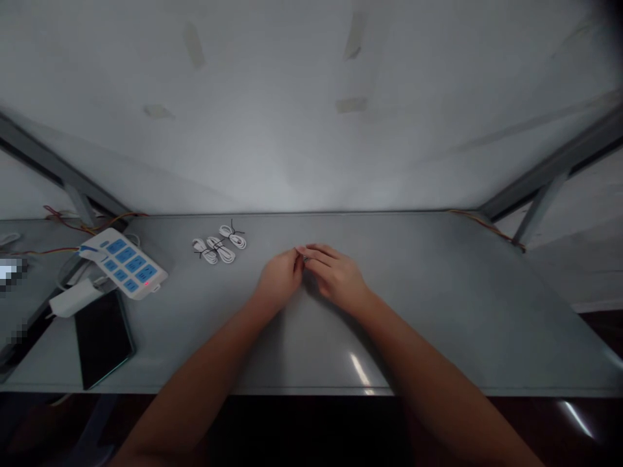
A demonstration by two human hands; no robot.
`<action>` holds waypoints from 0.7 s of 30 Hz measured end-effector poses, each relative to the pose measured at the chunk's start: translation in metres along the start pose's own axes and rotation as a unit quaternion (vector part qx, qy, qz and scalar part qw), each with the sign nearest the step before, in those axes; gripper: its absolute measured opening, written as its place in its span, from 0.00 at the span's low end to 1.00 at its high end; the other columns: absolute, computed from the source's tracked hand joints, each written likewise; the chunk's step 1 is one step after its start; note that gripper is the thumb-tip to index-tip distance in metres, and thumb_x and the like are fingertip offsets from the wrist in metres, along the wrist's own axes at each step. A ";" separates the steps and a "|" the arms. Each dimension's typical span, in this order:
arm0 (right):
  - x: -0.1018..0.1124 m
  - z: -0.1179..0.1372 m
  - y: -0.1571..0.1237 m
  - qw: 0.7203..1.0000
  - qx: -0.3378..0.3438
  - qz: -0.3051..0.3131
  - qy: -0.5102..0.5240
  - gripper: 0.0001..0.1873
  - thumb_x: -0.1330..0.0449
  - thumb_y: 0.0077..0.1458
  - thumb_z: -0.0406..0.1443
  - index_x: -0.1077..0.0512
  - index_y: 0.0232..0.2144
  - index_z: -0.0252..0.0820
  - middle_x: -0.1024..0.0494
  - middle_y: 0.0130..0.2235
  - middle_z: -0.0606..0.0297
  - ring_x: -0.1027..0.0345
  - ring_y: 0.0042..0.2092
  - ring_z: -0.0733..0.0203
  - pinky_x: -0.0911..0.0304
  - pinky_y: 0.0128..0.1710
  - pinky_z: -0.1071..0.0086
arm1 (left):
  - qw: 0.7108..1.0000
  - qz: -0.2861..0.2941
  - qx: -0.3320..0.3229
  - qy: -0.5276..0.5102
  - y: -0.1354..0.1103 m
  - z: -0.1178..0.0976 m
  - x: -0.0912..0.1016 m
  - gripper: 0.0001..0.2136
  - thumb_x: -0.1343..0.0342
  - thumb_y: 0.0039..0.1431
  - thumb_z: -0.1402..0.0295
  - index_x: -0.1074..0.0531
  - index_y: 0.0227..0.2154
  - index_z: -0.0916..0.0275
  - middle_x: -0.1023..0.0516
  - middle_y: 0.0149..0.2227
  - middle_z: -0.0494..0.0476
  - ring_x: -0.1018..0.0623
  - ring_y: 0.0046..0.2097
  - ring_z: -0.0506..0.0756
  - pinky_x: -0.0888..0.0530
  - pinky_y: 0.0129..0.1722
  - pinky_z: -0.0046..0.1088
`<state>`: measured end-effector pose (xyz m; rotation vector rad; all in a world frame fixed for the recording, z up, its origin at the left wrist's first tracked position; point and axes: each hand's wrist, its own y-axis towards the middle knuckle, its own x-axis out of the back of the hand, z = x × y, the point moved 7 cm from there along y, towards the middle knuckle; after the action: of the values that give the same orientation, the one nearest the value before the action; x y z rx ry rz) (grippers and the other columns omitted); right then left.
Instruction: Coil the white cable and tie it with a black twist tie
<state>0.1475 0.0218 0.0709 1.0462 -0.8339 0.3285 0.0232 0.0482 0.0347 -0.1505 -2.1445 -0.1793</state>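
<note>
L hand (281, 277) and R hand (335, 272) meet at mid-bench, fingertips touching each other, both resting low on the bench (438, 311). L hand is curled loosely, fingers bent in toward the R; R hand lies flatter, fingers stretched toward the L, thumb tucked under. Something small and dark shows right at the spot where the fingertips join, but it's too tiny to tell what it is or whether either hand truly pinches it, so grip state can't be told. Both forearms come up from the near edge, bare, angled in to a V.

Just beyond and to the left of L hand, well apart from it: three white cable bundles (219, 245), each coiled and tied w/ a dark twist tie, lying side by side, about touching.

Further left: white power strip (125, 263) w/ blue sockets, small red light lit at its near end. Just beside it, nearer the edge, a white adapter (73, 298), and a dark phone (102, 337) lying flat, screen off.

Red/yellow wires (73, 224) run along the far left corner; a similar wire (487, 227) at far right. Grey frame struts rise on both sides, pale wall behind.
</note>
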 end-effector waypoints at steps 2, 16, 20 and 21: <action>-0.001 -0.002 -0.001 1.000 -0.004 0.005 0.013 0.22 0.47 0.57 0.20 0.23 0.46 0.42 0.19 0.55 0.57 0.25 0.56 0.51 0.26 0.56 0.55 | 1.000 -0.003 -0.029 -0.005 -0.001 -0.003 0.001 0.13 0.54 0.71 0.71 0.24 0.44 0.63 0.16 0.44 0.66 0.18 0.44 0.60 0.26 0.45 0.34; -0.002 -0.032 -0.009 0.983 -0.157 -0.054 0.083 0.09 0.45 0.67 0.31 0.27 0.35 0.45 0.22 0.35 0.62 0.28 0.36 0.58 0.35 0.38 0.67 | 0.974 -0.012 -0.036 -0.222 -0.001 0.003 -0.001 0.14 0.53 0.73 0.59 0.27 0.50 0.60 0.16 0.41 0.59 0.16 0.42 0.58 0.23 0.44 0.35; -0.002 -0.039 -0.010 0.973 -0.184 -0.070 0.120 0.08 0.43 0.64 0.30 0.26 0.34 0.46 0.22 0.35 0.63 0.28 0.37 0.59 0.35 0.38 0.67 | 0.970 0.009 -0.058 -0.234 0.001 0.006 -0.002 0.15 0.51 0.71 0.59 0.27 0.53 0.61 0.16 0.44 0.61 0.16 0.42 0.58 0.22 0.46 0.36; -0.003 -0.041 -0.011 0.969 -0.195 -0.073 0.130 0.08 0.42 0.64 0.30 0.26 0.33 0.46 0.21 0.35 0.63 0.28 0.37 0.59 0.35 0.38 0.67 | 0.971 0.012 -0.063 -0.231 0.002 0.006 -0.002 0.15 0.49 0.71 0.59 0.27 0.53 0.61 0.16 0.44 0.61 0.17 0.43 0.58 0.22 0.46 0.36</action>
<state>0.1707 0.0523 0.0524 0.6735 -0.5523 0.1617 0.0197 0.0508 0.0300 -0.3193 -2.5943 -0.2896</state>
